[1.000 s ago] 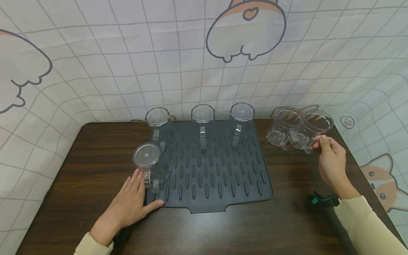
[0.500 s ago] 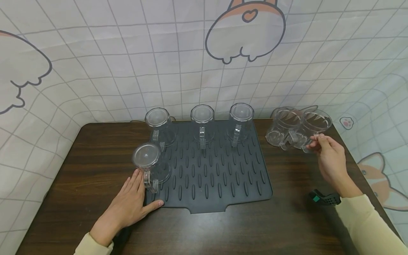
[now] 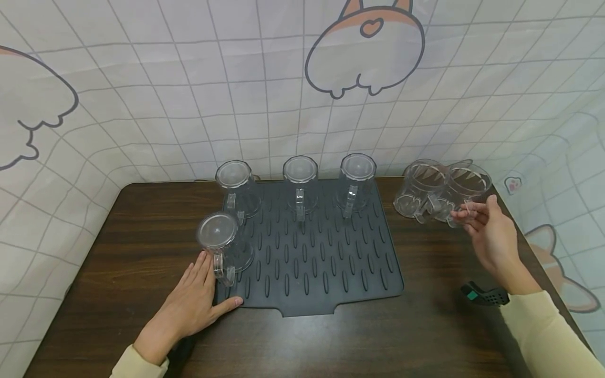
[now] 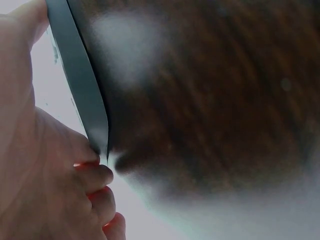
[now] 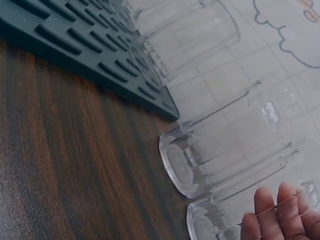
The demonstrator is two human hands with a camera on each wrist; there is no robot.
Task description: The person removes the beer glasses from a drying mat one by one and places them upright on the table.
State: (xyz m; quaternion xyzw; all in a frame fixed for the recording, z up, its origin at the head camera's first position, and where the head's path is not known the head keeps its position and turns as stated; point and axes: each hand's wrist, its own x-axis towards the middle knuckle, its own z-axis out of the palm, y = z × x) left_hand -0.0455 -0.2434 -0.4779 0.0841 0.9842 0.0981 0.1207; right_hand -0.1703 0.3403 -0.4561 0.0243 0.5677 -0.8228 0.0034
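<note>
My left hand (image 3: pixel 189 302) lies with straight fingers along the front left corner of a dark grey drying mat (image 3: pixel 312 262), its thumb at the front edge. Close by its fingertips, an upside-down glass mug (image 3: pixel 218 233) stands on the mat's left edge. Right of the mat, my right hand (image 3: pixel 493 241) is at the handle of an upright glass mug (image 3: pixel 468 181). Its fingers (image 5: pixel 267 210) show through the handle in the right wrist view, relaxed, with the thumb lifted away. Another upright glass mug (image 3: pixel 423 184) stands directly left of that one.
Along the mat's back edge stand three more upside-down mugs: a left mug (image 3: pixel 235 176), a middle mug (image 3: pixel 300 173) and a right mug (image 3: pixel 358 170). A black band (image 3: pixel 484 294) is at the right wrist. Patterned cloth (image 3: pixel 189 79) hangs behind the dark wooden table (image 3: pixel 118 252).
My right thumb has come away from the mug's handle and the fingers have loosened from their pinch. My left hand and the mugs on the mat have stayed put.
</note>
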